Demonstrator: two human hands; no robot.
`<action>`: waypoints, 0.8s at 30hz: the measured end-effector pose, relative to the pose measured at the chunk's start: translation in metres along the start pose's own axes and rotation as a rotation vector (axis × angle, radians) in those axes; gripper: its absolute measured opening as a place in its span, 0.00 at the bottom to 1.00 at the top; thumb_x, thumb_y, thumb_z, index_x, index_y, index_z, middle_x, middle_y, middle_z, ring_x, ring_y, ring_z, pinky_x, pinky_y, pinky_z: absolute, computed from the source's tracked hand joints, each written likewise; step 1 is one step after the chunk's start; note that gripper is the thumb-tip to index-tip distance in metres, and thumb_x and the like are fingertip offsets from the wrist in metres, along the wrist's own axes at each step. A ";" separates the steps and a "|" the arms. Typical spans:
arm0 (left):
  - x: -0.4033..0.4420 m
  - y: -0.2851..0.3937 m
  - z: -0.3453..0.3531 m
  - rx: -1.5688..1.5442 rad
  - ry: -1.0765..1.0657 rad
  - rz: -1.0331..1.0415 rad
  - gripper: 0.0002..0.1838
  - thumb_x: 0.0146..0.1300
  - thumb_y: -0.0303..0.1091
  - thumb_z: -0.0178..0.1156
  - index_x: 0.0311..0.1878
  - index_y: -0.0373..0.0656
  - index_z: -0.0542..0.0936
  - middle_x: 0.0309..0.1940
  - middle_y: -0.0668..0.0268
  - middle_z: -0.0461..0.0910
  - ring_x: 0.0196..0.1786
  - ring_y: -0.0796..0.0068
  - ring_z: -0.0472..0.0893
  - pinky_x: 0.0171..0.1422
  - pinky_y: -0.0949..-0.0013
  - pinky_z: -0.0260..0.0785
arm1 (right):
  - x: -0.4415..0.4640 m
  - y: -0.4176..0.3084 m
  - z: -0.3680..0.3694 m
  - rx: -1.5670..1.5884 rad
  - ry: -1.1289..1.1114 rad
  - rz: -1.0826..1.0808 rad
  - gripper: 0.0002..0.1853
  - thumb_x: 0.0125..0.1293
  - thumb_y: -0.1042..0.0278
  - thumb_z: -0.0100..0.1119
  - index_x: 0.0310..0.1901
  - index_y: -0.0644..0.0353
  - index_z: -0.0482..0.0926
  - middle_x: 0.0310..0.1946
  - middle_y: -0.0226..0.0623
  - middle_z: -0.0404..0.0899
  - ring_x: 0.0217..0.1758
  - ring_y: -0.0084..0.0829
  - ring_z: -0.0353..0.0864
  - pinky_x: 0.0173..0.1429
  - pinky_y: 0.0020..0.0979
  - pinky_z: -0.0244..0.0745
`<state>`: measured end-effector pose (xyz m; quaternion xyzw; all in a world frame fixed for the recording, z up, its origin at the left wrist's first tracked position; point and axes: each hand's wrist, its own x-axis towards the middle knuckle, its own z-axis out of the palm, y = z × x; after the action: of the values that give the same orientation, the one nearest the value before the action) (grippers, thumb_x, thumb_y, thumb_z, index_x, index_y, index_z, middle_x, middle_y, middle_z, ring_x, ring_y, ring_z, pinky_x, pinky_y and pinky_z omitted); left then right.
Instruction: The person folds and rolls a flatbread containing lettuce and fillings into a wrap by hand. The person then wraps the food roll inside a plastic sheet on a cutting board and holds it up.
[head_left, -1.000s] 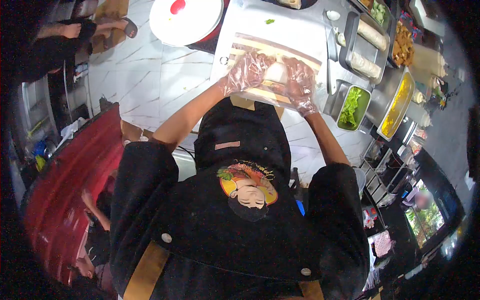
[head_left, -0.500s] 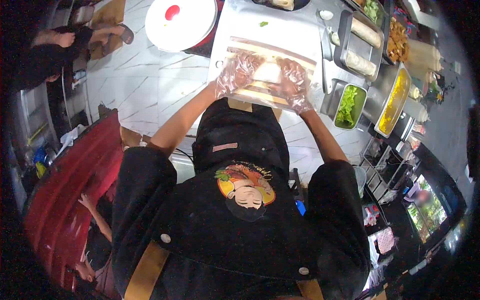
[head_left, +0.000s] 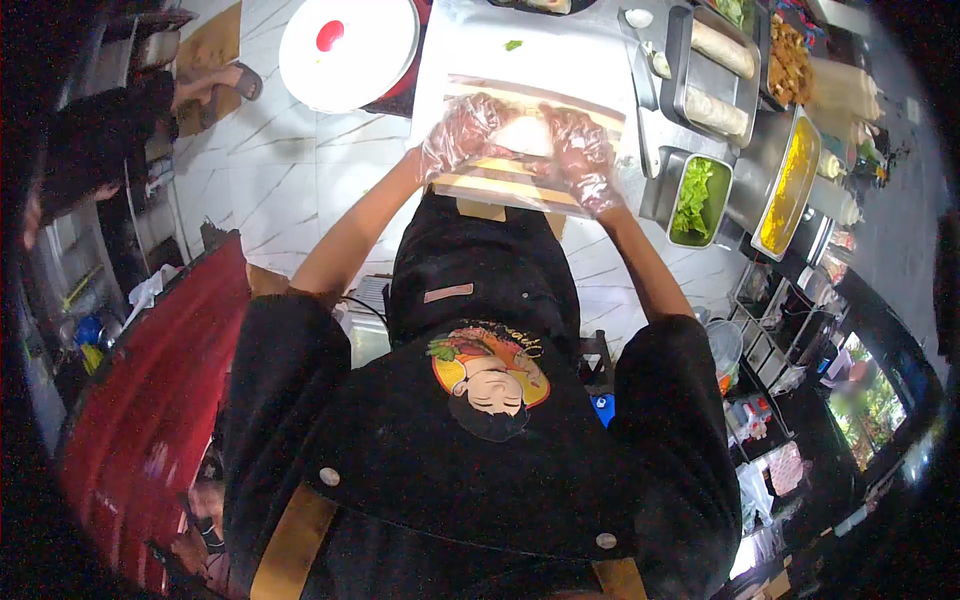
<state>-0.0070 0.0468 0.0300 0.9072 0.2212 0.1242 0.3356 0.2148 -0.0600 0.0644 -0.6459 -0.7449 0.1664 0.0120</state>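
Pale rolled wrap [head_left: 525, 135] on striped sheet [head_left: 500, 182], near the front edge of white work surface [head_left: 480, 50]. Middle of the roll in view; both ends covered by fingers.

Left hand [head_left: 465, 130] and right hand [head_left: 582, 158], both in clear plastic gloves: apart, one clamped on each end of the roll, fingers curled inward. Sheet spread out under and around both.

Beyond the sheet: small green leaf scrap [head_left: 513, 45], loose on the white. At the far edge, part of dark dish [head_left: 575, 6] with food inside.

To the right: long utensil [head_left: 645, 125], lengthwise beside the sheet. Next, metal tray [head_left: 692, 72] with two more pale rolls, side by side. Nearer, steel container [head_left: 722, 215] with green leaves; beside it, long steel pan [head_left: 768, 238] with yellow food. Farther off, chopped brown food [head_left: 790, 60], then pale bottles [head_left: 845, 207].

To the left: round white lid [head_left: 385, 50] with red centre. Past the marbled floor [head_left: 265, 150], another person's sandalled foot [head_left: 240, 82].
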 end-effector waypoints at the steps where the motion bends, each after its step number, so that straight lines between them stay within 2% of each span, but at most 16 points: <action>1: 0.000 -0.004 0.001 -0.030 -0.005 -0.015 0.37 0.60 0.58 0.66 0.66 0.43 0.74 0.60 0.53 0.77 0.63 0.52 0.74 0.72 0.53 0.62 | 0.002 -0.005 -0.001 -0.032 0.012 -0.002 0.42 0.60 0.33 0.61 0.68 0.56 0.69 0.64 0.48 0.70 0.67 0.46 0.68 0.72 0.53 0.59; 4: 0.003 -0.002 -0.007 -0.075 0.002 -0.028 0.36 0.59 0.57 0.66 0.65 0.42 0.75 0.58 0.53 0.77 0.62 0.51 0.75 0.71 0.53 0.62 | 0.008 -0.011 0.016 -0.035 -0.054 0.045 0.44 0.60 0.30 0.59 0.69 0.55 0.68 0.66 0.51 0.68 0.68 0.50 0.67 0.73 0.54 0.58; 7: 0.001 0.014 -0.013 0.041 0.086 0.015 0.35 0.59 0.56 0.66 0.63 0.40 0.76 0.56 0.53 0.79 0.60 0.50 0.76 0.69 0.51 0.64 | 0.015 -0.008 0.031 -0.153 -0.006 0.036 0.48 0.54 0.35 0.67 0.70 0.58 0.66 0.64 0.49 0.70 0.68 0.50 0.67 0.73 0.53 0.59; 8: -0.002 0.022 -0.012 0.114 0.128 0.038 0.36 0.59 0.55 0.67 0.63 0.40 0.76 0.56 0.53 0.78 0.60 0.50 0.75 0.69 0.50 0.63 | 0.011 -0.003 0.030 -0.070 -0.018 0.046 0.43 0.59 0.35 0.64 0.68 0.59 0.68 0.66 0.50 0.69 0.70 0.48 0.67 0.74 0.51 0.58; 9: -0.003 0.025 -0.007 0.186 0.170 0.062 0.36 0.58 0.55 0.67 0.63 0.39 0.76 0.57 0.53 0.78 0.60 0.50 0.75 0.69 0.50 0.62 | 0.011 0.001 0.028 -0.042 -0.005 0.026 0.44 0.60 0.33 0.62 0.69 0.57 0.69 0.66 0.50 0.69 0.71 0.48 0.66 0.75 0.50 0.58; 11: 0.001 0.026 -0.002 0.235 0.083 -0.025 0.36 0.58 0.58 0.65 0.63 0.40 0.76 0.53 0.55 0.80 0.56 0.50 0.77 0.67 0.49 0.64 | 0.012 0.010 0.023 0.014 0.019 -0.018 0.44 0.60 0.29 0.58 0.69 0.55 0.69 0.66 0.49 0.70 0.73 0.48 0.66 0.77 0.49 0.57; 13: 0.006 0.022 0.004 0.307 -0.015 -0.122 0.38 0.58 0.61 0.62 0.64 0.43 0.76 0.52 0.58 0.81 0.53 0.52 0.78 0.67 0.48 0.66 | 0.025 0.010 -0.008 0.144 -0.163 -0.002 0.44 0.59 0.29 0.59 0.68 0.55 0.70 0.65 0.48 0.72 0.72 0.45 0.67 0.75 0.46 0.60; 14: 0.008 0.019 0.005 0.301 -0.006 -0.086 0.37 0.58 0.62 0.62 0.64 0.44 0.76 0.52 0.58 0.81 0.53 0.52 0.79 0.67 0.49 0.66 | 0.029 0.009 -0.020 0.208 -0.256 0.007 0.43 0.59 0.29 0.59 0.67 0.55 0.71 0.64 0.47 0.72 0.71 0.44 0.68 0.75 0.45 0.61; 17: 0.013 0.008 0.000 0.309 0.003 -0.011 0.37 0.58 0.63 0.61 0.63 0.46 0.77 0.52 0.58 0.82 0.55 0.54 0.79 0.67 0.50 0.67 | 0.011 0.000 -0.004 -0.058 0.185 -0.076 0.41 0.59 0.29 0.60 0.63 0.55 0.74 0.61 0.47 0.74 0.69 0.46 0.70 0.71 0.46 0.66; 20: 0.018 0.006 -0.004 0.306 -0.048 -0.006 0.38 0.57 0.64 0.61 0.64 0.48 0.77 0.54 0.58 0.82 0.58 0.55 0.79 0.68 0.49 0.67 | 0.008 -0.008 0.003 -0.060 0.070 0.000 0.41 0.59 0.29 0.59 0.62 0.57 0.74 0.61 0.48 0.74 0.67 0.47 0.71 0.69 0.48 0.67; 23: 0.020 0.003 -0.006 0.311 -0.074 -0.022 0.38 0.57 0.64 0.61 0.65 0.49 0.76 0.56 0.58 0.81 0.60 0.55 0.79 0.69 0.48 0.65 | 0.025 -0.011 -0.005 -0.090 -0.250 0.133 0.40 0.63 0.36 0.61 0.67 0.59 0.70 0.63 0.49 0.72 0.69 0.47 0.68 0.70 0.45 0.66; 24: 0.020 0.012 -0.011 0.365 -0.051 -0.014 0.38 0.57 0.65 0.61 0.64 0.49 0.77 0.56 0.59 0.81 0.59 0.55 0.79 0.69 0.47 0.65 | 0.016 0.002 0.014 -0.106 -0.012 0.008 0.40 0.62 0.35 0.62 0.63 0.62 0.73 0.62 0.50 0.74 0.66 0.45 0.73 0.67 0.44 0.71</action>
<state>0.0096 0.0544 0.0481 0.9543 0.2380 0.0565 0.1715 0.2109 -0.0472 0.0474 -0.6474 -0.7503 0.1308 -0.0273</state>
